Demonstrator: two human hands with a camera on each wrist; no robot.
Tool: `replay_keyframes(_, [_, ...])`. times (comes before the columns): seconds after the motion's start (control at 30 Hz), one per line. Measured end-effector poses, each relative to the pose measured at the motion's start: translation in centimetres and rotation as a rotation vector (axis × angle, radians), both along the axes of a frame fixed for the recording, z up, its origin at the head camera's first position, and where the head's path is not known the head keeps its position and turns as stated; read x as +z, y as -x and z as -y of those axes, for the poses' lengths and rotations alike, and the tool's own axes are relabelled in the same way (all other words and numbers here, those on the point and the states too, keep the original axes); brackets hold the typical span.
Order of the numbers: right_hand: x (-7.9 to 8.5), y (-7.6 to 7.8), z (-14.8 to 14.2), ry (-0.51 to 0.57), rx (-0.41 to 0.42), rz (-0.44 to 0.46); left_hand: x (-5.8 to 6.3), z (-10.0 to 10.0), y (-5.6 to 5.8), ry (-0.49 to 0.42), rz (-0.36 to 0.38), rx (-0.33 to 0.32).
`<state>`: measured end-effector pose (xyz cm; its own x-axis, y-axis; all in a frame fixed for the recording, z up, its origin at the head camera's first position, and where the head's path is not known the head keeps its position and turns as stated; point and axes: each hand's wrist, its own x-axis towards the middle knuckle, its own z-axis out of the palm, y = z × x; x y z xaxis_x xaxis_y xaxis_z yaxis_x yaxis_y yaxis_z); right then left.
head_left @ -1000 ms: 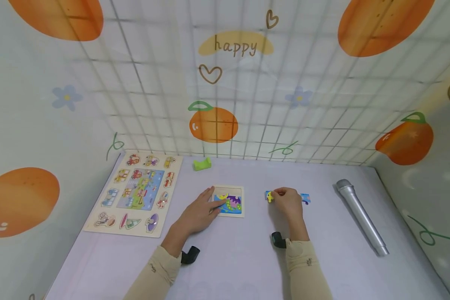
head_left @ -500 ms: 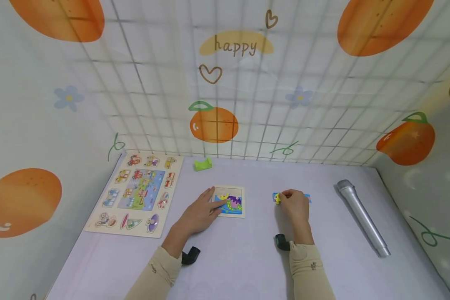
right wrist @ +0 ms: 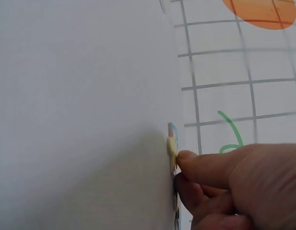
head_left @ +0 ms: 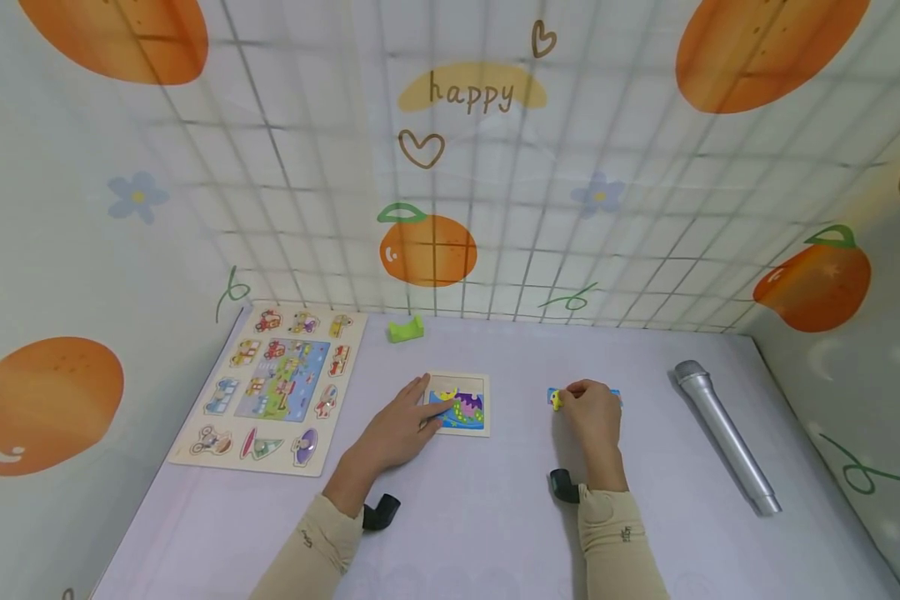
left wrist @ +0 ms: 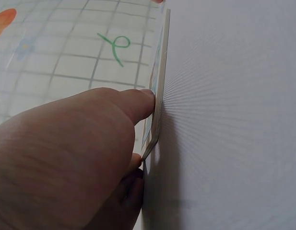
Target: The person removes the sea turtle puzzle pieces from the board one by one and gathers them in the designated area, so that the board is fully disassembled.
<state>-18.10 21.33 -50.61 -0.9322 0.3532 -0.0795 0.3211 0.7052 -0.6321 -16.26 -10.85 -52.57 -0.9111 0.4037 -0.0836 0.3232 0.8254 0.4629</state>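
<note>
On the surface [head_left: 506, 508], right of the framed puzzle [head_left: 468, 412] beneath the left hand's [head_left: 396, 425] extended fingers, the right hand [head_left: 591, 411] pinches a yellow-and-blue piece [head_left: 556, 401], seemingly being picked out, which next likely needs lifting into the bare strip [head_left: 461, 382].

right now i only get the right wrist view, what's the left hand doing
Observer: The left hand rests on the left side of the small puzzle.
Operator: ok is that one filled in
Observer: Not fully: a bare strip shows along its far side.
Operator: and anything to the right of the right hand
Observer: Yes, a silver microphone lies on that side, its head end pointing away from the person.
</note>
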Motion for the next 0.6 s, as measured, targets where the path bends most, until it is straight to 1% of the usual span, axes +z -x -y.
replay_keyframes(0.13, [-0.11,0.1,-0.05,-0.009,-0.002,-0.021,0.16,0.02,-0.05,-0.005,-0.007,-0.006])
replay_keyframes(0.27, [0.05,0.21,-0.04,0.002,-0.002,-0.019,0.36,-0.03,-0.09,-0.012,-0.002,-0.001])
replay_keyframes(0.47, [0.43,0.3,0.24,0.012,-0.001,-0.028,0.15,-0.09,0.03,-0.012,0.009,0.009])
replay_keyframes(0.6, [0.64,0.28,0.52,-0.004,0.004,-0.042,0.17,-0.11,0.04,-0.015,0.0,0.004])
